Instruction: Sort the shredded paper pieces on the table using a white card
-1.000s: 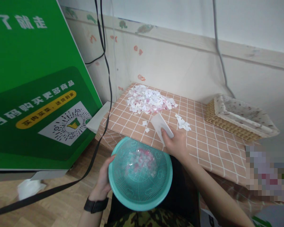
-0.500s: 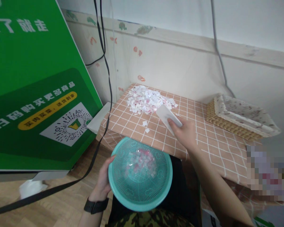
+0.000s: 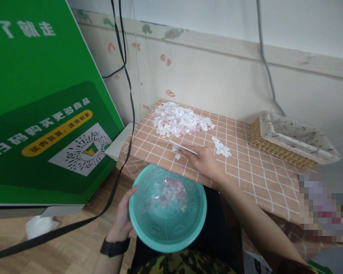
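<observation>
Head view: teal colander (image 3: 171,236) just beside the table's (image 3: 263,179) front edge; open room between loose scraps (image 3: 221,147) and wicker basket (image 3: 274,146). Left hand (image 3: 124,213) curled against colander's side; right hand (image 3: 205,161), arm (image 3: 254,215) extended, closed around white card (image 3: 185,147).

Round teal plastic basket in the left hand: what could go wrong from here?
Only the left hand visibly grips the basket, so it might tip and spill the pink and whitish scraps inside.

The flat white card in the right hand is beside small white scraps near the front edge of the brown checked tablecloth; a sweep could send some past the basket.
</observation>
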`<state>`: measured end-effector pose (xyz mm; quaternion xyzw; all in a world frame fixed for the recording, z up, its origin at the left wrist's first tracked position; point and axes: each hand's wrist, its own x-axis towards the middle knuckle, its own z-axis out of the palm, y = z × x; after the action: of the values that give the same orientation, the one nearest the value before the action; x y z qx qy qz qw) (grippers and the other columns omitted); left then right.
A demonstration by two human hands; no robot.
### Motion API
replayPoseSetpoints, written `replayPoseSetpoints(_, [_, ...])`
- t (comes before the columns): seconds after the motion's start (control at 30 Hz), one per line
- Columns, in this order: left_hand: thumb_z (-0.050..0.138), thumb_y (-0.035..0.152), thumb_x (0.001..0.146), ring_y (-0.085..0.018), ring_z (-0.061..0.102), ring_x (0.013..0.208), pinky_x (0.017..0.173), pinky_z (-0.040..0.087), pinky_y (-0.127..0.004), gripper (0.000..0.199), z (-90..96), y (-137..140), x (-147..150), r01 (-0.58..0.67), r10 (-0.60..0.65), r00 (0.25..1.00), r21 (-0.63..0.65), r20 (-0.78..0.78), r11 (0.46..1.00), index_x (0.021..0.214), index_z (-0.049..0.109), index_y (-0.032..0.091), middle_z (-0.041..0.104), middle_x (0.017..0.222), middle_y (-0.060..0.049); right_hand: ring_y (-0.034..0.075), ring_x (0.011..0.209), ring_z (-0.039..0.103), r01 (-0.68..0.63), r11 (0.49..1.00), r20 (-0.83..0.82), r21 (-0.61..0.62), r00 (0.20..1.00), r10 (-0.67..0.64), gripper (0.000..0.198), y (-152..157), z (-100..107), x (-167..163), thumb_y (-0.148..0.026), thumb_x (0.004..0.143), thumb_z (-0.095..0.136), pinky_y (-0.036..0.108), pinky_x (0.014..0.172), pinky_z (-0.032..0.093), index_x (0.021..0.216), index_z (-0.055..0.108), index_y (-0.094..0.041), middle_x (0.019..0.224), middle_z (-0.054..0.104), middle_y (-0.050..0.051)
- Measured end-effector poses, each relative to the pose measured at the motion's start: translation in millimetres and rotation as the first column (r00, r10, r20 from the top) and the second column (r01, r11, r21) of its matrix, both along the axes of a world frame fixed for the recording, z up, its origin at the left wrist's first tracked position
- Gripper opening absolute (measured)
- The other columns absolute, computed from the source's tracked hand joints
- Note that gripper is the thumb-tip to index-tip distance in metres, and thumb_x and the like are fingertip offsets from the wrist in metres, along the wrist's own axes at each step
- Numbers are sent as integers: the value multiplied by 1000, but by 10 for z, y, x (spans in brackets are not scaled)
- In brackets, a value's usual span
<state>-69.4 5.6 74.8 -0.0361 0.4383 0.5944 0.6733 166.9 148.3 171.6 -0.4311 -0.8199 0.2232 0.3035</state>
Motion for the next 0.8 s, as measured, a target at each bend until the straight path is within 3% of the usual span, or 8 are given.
replayPoseSetpoints(0.17, [70, 22, 65, -18, 65, 60, 62, 53, -29, 14, -24, -5, -7, -33, 33, 999, 0, -31, 999, 76, 70, 13, 73, 69, -4, 18, 77, 66, -8, 997, -27, -79, 1000, 6, 27, -126, 52, 151, -32, 87, 49, 28, 67, 50, 102, 69, -21, 96, 71, 4])
replayPoseSetpoints(0.3, [70, 22, 65, -18, 66, 61, 62, 52, -29, 14, -26, -12, -2, -42, 42, 998, 6, -44, 999, 76, 70, 13, 73, 69, -5, 19, 77, 66, 113, 993, -30, 18, 993, -113, 28, -123, 45, 170, -32, 86, 50, 30, 68, 50, 105, 68, -21, 95, 71, 4])
replayPoseSetpoints(0.43, [69, 23, 66, -18, 66, 62, 65, 52, -30, 14, 4, -12, -10, -32, 33, 998, 23, -47, 999, 76, 70, 13, 73, 69, -4, 20, 81, 66, 108, 991, 32, 77, 993, -111, 29, -88, 50, 140, -28, 87, 47, 31, 70, 51, 108, 66, -21, 100, 70, 6])
replayPoseSetpoints(0.53, [68, 21, 68, -16, 65, 59, 62, 52, -27, 11, 14, -11, -30, -31, 33, 999, 34, -39, 999, 75, 70, 13, 72, 67, -3, 17, 73, 66, 109, 974, 103, 199, 986, -132, 31, -229, 59, 109, -25, 88, 45, 30, 66, 52, 113, 63, -20, 93, 71, 6])
replayPoseSetpoints(0.63, [68, 21, 69, -16, 65, 57, 61, 51, -27, 10, 3, -9, -47, -34, 35, 999, 30, -37, 999, 75, 70, 14, 72, 66, -3, 18, 85, 66, -48, 938, 233, 344, 972, -35, 40, -538, 20, -20, -17, 87, 43, 32, 74, 53, 126, 51, -13, 108, 66, 11])
replayPoseSetpoints(0.73, [67, 23, 69, -19, 66, 60, 64, 53, -30, 12, -16, -5, -51, -17, 18, 1000, 18, -26, 1000, 76, 70, 14, 73, 69, -4, 25, 110, 55, -264, 845, 386, 464, 920, 75, 45, -837, -72, -315, -10, 85, 41, 39, 88, 50, 130, 43, -3, 125, 55, 18])
replayPoseSetpoints(0.8, [66, 24, 70, -22, 67, 65, 67, 53, -33, 15, -24, -3, -49, 13, -13, 1000, 18, -11, 1000, 78, 71, 13, 74, 73, -6, 28, 112, 54, -298, 838, 474, 458, 879, 53, 45, -933, -129, -569, -10, 87, 38, 40, 81, 53, 131, 40, -1, 130, 49, 21])
